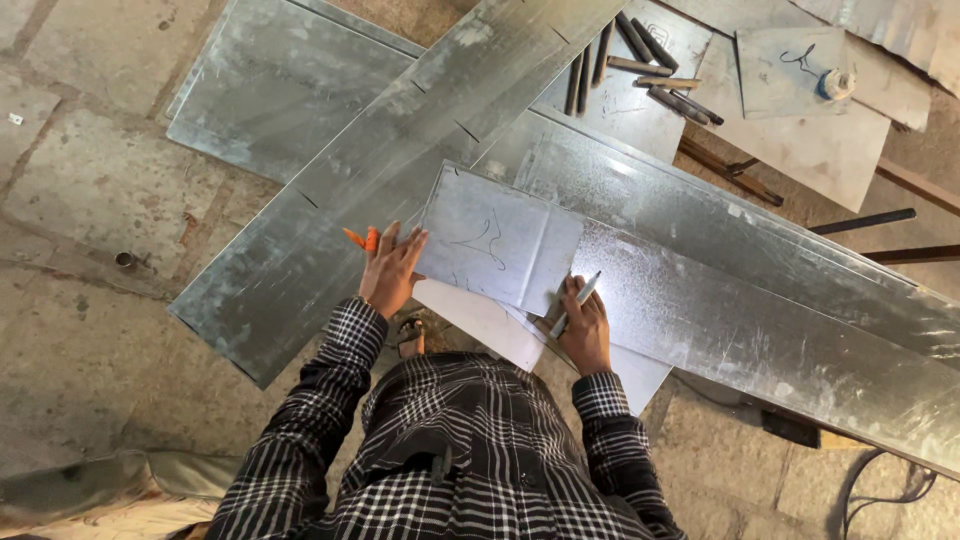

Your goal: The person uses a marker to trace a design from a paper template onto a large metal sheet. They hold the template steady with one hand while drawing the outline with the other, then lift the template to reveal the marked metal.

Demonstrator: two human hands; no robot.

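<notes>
We look down on a person in a checked shirt (470, 450) bent over sheet metal on a stone floor (80, 200). The left hand (390, 270) lies flat, fingers spread, pressing the left edge of a small sheet (490, 240), which bears a dark scribed curve. Just beside that hand, two orange tips (360, 238) poke out; we cannot tell what they belong to, perhaps tool handles.

The right hand (583, 325) is curled around a slim pen (572, 305), its tip touching the small sheet near a crease at the lower right edge. The small sheet rests on a long panel (760, 300) running off to the right, and overlaps a pale sheet (500, 325) beneath it.

A second long strip (400, 170) crosses diagonally from the upper middle to the lower left, over another flat sheet (280, 80). At the top, several dark rods (640, 60) lie together on a sheet, well apart from both hands. Further right a square plate (790, 70) carries a small roll (833, 84) at its edge.
</notes>
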